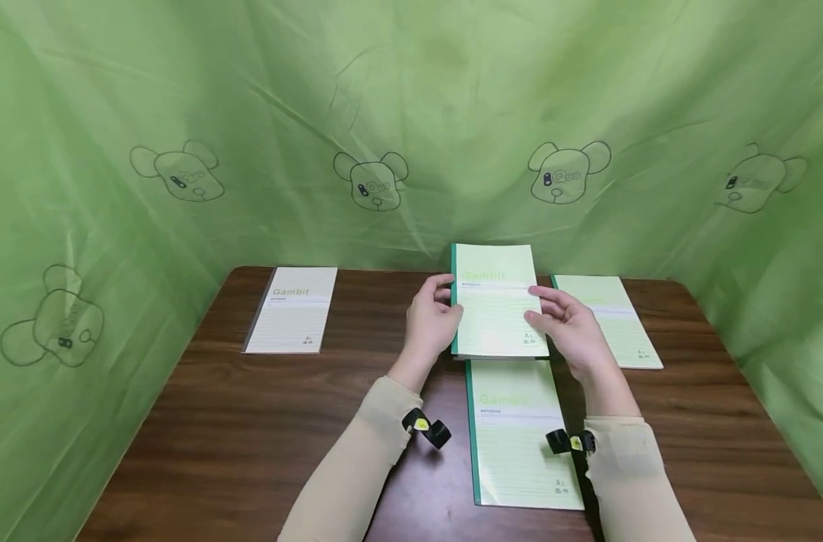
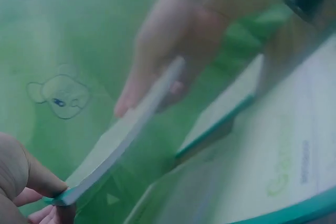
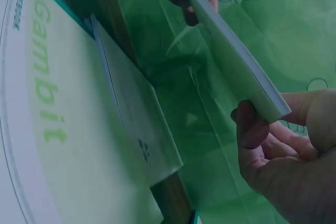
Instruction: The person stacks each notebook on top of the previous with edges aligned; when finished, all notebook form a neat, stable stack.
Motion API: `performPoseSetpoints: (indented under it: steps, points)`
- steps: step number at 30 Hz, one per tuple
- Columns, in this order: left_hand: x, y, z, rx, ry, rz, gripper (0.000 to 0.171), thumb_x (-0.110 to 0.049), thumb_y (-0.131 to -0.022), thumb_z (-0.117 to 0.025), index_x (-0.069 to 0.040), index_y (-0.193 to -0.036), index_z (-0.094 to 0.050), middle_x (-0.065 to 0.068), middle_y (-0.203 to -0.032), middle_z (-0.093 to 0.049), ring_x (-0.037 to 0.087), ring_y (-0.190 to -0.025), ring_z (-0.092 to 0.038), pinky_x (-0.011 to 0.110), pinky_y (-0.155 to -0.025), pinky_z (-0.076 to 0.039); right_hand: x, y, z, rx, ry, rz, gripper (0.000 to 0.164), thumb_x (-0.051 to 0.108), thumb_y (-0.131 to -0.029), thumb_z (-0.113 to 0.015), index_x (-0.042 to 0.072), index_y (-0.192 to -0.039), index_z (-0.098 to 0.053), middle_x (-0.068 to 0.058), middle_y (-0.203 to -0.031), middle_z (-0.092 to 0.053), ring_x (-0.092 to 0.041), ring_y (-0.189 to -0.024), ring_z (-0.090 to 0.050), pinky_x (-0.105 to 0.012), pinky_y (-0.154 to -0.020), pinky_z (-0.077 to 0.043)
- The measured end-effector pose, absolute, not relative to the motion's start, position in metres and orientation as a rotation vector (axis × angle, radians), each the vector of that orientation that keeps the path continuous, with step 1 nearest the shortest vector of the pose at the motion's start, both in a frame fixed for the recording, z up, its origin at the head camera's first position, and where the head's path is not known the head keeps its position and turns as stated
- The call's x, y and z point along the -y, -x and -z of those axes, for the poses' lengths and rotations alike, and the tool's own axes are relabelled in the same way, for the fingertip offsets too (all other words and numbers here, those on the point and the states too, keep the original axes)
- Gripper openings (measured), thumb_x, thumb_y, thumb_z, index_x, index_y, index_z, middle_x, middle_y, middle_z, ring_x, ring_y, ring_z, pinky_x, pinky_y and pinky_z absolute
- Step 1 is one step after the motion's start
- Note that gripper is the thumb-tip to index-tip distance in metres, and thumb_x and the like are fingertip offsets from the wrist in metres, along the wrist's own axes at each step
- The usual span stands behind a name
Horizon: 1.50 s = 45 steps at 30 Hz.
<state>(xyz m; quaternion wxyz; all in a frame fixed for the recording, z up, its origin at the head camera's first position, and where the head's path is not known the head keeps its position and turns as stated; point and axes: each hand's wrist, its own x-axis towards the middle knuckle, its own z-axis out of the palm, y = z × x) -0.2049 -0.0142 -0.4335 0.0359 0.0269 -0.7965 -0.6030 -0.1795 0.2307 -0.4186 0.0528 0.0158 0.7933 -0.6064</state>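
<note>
A light green Gambit notebook (image 1: 495, 316) with a green spine is held up above the table between both hands. My left hand (image 1: 433, 320) pinches its spine edge, thumb on the cover. On the opposite edge, my right hand (image 1: 574, 331) grips it between thumb and fingers. Both wrist views show the raised notebook (image 2: 121, 135) (image 3: 236, 56) nearly edge-on, apart from the table. Closer to me lies a second green notebook (image 1: 522, 452), flat. Another notebook (image 3: 139, 108) lies beyond it in the right wrist view, mostly hidden by the raised one in the head view.
At the far left of the brown wooden table (image 1: 201, 436) lies a white notebook (image 1: 292, 316) with a grey spine. Behind my right hand is another green notebook (image 1: 617, 324), partly covered. Green cloth (image 1: 445, 98) with bear-head drawings hangs around the table.
</note>
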Motion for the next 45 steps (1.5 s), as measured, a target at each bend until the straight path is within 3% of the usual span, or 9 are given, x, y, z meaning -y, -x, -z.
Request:
performPoseSetpoints:
  steps: [7, 15, 21, 29, 40, 45]
  points:
    - [0.011, 0.2, 0.442, 2.569, 0.059, 1.665, 0.054, -0.004, -0.099, -0.072, -0.015, -0.151, -0.062, 0.009, -0.125, -0.072, 0.016, -0.083, -0.067, 0.032, -0.071, -0.057, -0.244, 0.182, 0.433, -2.477, -0.018, 1.681, 0.054, 0.02, -0.111, -0.066, 0.011, -0.163, -0.052, -0.021, -0.148, -0.065, -0.013, -0.119, -0.063, -0.022, -0.101, -0.048]
    - [0.013, 0.206, 0.455, 2.662, 0.134, 1.573, 0.056, -0.007, -0.099, -0.072, -0.017, -0.153, -0.059, 0.009, -0.127, -0.073, 0.011, -0.073, -0.064, 0.029, -0.065, -0.053, -0.251, 0.187, 0.443, -2.48, 0.029, 1.6, 0.054, 0.018, -0.113, -0.063, 0.01, -0.164, -0.049, -0.024, -0.152, -0.058, -0.035, -0.138, -0.054, -0.053, -0.118, -0.042]
    - [0.015, 0.209, 0.465, 2.739, 0.163, 1.632, 0.058, -0.008, -0.1, -0.07, -0.019, -0.156, -0.057, 0.011, -0.136, -0.071, 0.014, -0.077, -0.066, 0.032, -0.066, -0.053, -0.254, 0.189, 0.448, -2.465, 0.014, 1.576, 0.057, 0.018, -0.112, -0.065, 0.01, -0.165, -0.047, -0.026, -0.158, -0.052, -0.042, -0.148, -0.047, -0.064, -0.122, -0.037]
    - [0.014, 0.216, 0.477, 2.748, 0.172, 1.645, 0.063, -0.005, -0.099, -0.073, -0.017, -0.158, -0.054, 0.01, -0.142, -0.067, 0.014, -0.091, -0.069, 0.034, -0.075, -0.058, -0.256, 0.196, 0.466, -2.505, 0.002, 1.606, 0.056, 0.021, -0.113, -0.064, 0.008, -0.165, -0.048, -0.024, -0.155, -0.058, -0.039, -0.141, -0.056, -0.056, -0.118, -0.044]
    - [0.016, 0.219, 0.486, 2.773, 0.094, 1.575, 0.05, -0.004, -0.098, -0.072, -0.014, -0.146, -0.064, 0.009, -0.136, -0.068, 0.014, -0.094, -0.07, 0.033, -0.081, -0.06, -0.251, 0.199, 0.474, -2.511, -0.027, 1.553, 0.058, 0.016, -0.114, -0.06, 0.0, -0.167, -0.04, -0.029, -0.165, -0.047, -0.045, -0.153, -0.045, -0.061, -0.121, -0.041]
    - [0.017, 0.219, 0.487, 2.778, 0.088, 1.537, 0.052, -0.007, -0.096, -0.075, -0.014, -0.147, -0.065, 0.01, -0.137, -0.067, 0.015, -0.096, -0.069, 0.033, -0.082, -0.059, -0.25, 0.201, 0.477, -2.544, -0.046, 1.499, 0.059, 0.016, -0.111, -0.065, 0.001, -0.165, -0.044, -0.028, -0.154, -0.057, -0.044, -0.14, -0.057, -0.058, -0.112, -0.05]
